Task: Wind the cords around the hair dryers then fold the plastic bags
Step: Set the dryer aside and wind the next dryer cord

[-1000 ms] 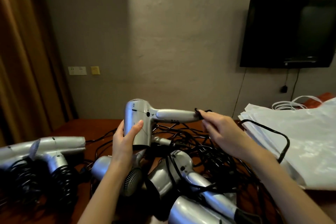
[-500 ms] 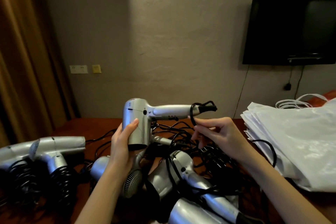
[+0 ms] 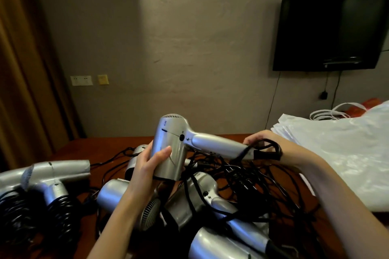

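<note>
Silver and held up above the heap, the hair dryer [image 3: 171,149] is gripped by the left hand [image 3: 147,166], whose fingers [image 3: 162,154] curl round the lower end of its barrel, thumb across the front face. Its handle points right and slightly down toward the right hand [image 3: 265,143]. That hand's fingers close on a loop of the black cord [image 3: 271,150] at the handle's end, the loop lying just in front of the palm and touching the handle tip. Below, more dryers lie tangled in loose cords on the brown worktop [image 3: 101,149]. Two wound dryers [image 3: 54,185] lie at the left, cords coiled round their handles. A stack of white plastic bags [image 3: 347,153] sits at the right, just beside the right forearm.
</note>
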`<state>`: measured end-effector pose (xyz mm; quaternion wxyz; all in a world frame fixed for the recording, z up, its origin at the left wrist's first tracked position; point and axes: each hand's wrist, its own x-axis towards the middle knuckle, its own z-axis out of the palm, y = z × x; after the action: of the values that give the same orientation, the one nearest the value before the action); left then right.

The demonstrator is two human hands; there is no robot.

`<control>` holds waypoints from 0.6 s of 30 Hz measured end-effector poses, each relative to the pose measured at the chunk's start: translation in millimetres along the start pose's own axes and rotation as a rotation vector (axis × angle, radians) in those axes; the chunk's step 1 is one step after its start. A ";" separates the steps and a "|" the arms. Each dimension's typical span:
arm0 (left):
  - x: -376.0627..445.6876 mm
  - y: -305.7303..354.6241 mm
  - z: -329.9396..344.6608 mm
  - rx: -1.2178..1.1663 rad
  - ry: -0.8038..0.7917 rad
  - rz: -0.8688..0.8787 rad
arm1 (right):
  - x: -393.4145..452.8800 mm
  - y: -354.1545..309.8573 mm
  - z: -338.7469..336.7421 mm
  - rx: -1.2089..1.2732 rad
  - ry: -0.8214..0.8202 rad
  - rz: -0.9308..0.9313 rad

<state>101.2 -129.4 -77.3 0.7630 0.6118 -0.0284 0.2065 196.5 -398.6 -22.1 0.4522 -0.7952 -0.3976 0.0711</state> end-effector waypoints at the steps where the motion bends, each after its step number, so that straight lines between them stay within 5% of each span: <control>1: -0.1 -0.8 0.2 0.022 0.002 0.010 | 1.1 0.6 -1.5 0.062 -0.010 0.019; 6: -0.9 -1.6 -1.7 0.122 -0.003 0.046 | -1.2 -6.6 -3.4 0.346 0.053 0.110; 13: -1.3 -4.1 -1.9 0.166 0.077 0.112 | -4.3 -35.6 -7.3 0.098 0.223 -0.022; 18: 4.7 -8.0 -7.5 0.140 0.196 0.133 | -9.8 -51.1 6.5 -0.156 0.113 -0.113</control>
<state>106.7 -122.4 -85.2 0.7024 0.6371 0.0203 0.3168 157.8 -387.1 11.3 0.4138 -0.8072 -0.4198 -0.0307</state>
